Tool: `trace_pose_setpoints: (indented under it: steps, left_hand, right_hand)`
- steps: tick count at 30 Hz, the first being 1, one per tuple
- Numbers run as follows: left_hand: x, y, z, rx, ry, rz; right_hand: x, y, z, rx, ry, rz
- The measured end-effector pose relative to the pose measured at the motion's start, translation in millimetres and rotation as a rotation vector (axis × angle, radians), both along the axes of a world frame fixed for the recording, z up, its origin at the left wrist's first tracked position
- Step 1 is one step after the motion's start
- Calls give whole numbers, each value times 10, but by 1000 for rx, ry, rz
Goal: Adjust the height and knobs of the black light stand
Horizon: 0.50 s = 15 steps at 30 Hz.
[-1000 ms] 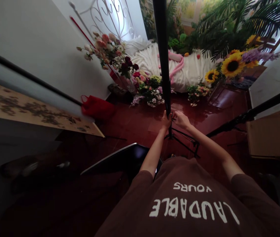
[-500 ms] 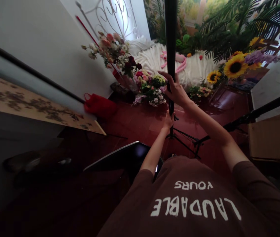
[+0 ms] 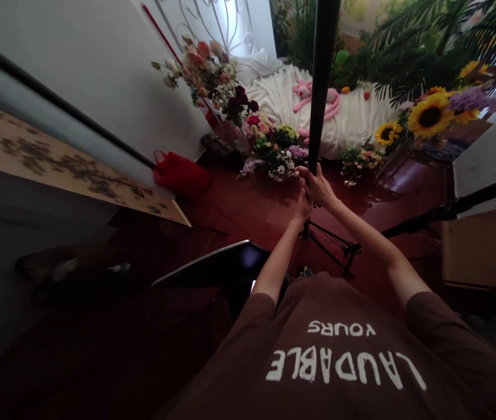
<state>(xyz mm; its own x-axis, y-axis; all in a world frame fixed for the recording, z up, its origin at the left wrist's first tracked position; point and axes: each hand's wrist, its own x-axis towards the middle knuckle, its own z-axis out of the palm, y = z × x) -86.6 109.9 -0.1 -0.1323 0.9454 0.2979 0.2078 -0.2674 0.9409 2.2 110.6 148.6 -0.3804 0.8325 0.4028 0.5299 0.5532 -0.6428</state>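
Note:
A black tripod stand [image 3: 321, 76] rises in front of me, its pole running up out of the top of the view and its legs [image 3: 324, 245] spread on the floor. My left hand [image 3: 303, 208] is closed around the lower pole. Just above it, my right hand [image 3: 318, 186] wraps the same pole with bent fingers. The two hands are close together, and the pole is partly hidden behind them. A small dark knob near my left hand is mostly covered.
Flower bunches [image 3: 274, 153] and sunflowers [image 3: 430, 116] surround a white cloth [image 3: 357, 125] bearing a pink plush toy [image 3: 332, 105]. A red bag [image 3: 183, 174] lies left. A dark screen [image 3: 217, 268] stands near my left arm; a second black pole [image 3: 471, 201] and a cardboard box [image 3: 484, 245] are right.
My right hand has slid down the pole, from well above my left hand to just over it, and its fingers have closed in. The view has shifted slightly.

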Motion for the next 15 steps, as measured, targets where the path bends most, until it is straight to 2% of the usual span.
trace_pose_setpoints:
  steps: [3, 5, 7, 11, 15]
  left_hand:
    - [-7, -23, 28, -45, 104, -22]
    - [-13, -44, 60, -80, 144, -34]
    - [-12, -64, 96, -120, 166, -21]
    - [1, -92, 144, -171, 165, 17]
    - [3, -105, 138, -195, 149, 19]
  right_hand:
    - [211, -78, -106, 57, 35, 27]
    - [378, -179, -275, 87, 129, 5]
    - [507, -294, -472, 48, 179, -56]
    - [532, -457, -736, -244, 215, -159]
    - [323, -472, -758, -633, 517, -299]
